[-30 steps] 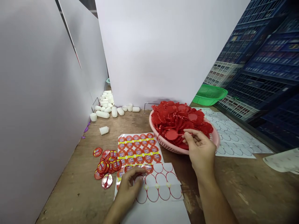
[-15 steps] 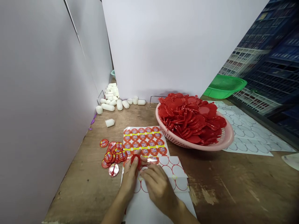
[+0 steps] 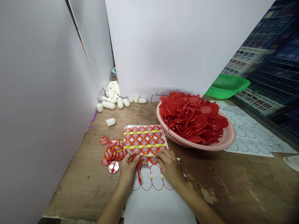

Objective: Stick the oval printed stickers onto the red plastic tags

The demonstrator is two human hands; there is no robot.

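My left hand (image 3: pixel 127 169) is closed on a red plastic disc (image 3: pixel 136 161) whose thin stem ends in a small knob pointing toward me. Beneath both hands lies a sheet of round red stickers (image 3: pixel 144 143); its near part is white backing with bare circle outlines. My right hand (image 3: pixel 169 165) bends over the lowest sticker row, fingertips pinched at a sticker there; whether its edge is lifted is hard to see. Left of the sheet is a loose pile of stickered red discs (image 3: pixel 114 151), with one disc (image 3: pixel 114 167) lying stem side up nearest me.
A pink basket (image 3: pixel 196 146) heaped with red discs (image 3: pixel 193 115) stands right of the sheet. White plastic cups (image 3: pixel 108 105) lie along the back left. Used backing sheets (image 3: pixel 247 137) and a green basket (image 3: pixel 230 87) are at the right. Pale panels (image 3: pixel 158 46) rise behind and left.
My right hand has moved up and right, from the backing to the sticker row. The folded backing now lies flatter. The disc in my left hand has turned so its stem shows.
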